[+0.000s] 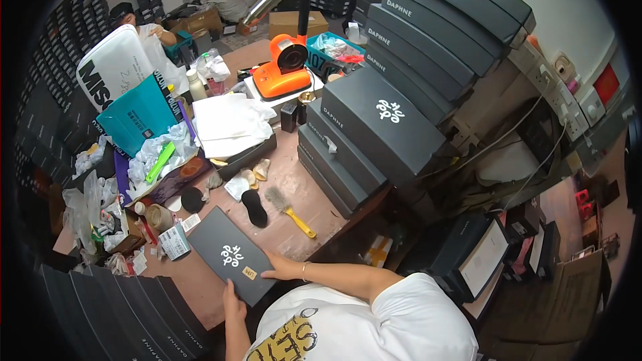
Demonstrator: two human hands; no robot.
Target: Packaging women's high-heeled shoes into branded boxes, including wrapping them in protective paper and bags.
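Observation:
A dark grey shoebox (212, 232) with a white print and a small tan sticker on its lid lies closed near the table's front edge. My right hand (283, 267) grips its right edge, the thumb on the lid and the other fingers hidden. At its near left edge is my left hand (234, 305), fingers closed against the side. Beyond the box lie a black insole-shaped pad (254, 208) and a brush (291, 212) with a yellow handle. A paper label card (174, 243) rests by the box's left corner.
Tall stacks of grey shoeboxes (378, 117) stand at the right, more (114, 307) at the lower left. White tissue paper (234, 126) covers an open box. An orange device (282, 73) stands at the back; cluttered plastic bags (100, 207) fill the left. Another person (150, 32) works far left.

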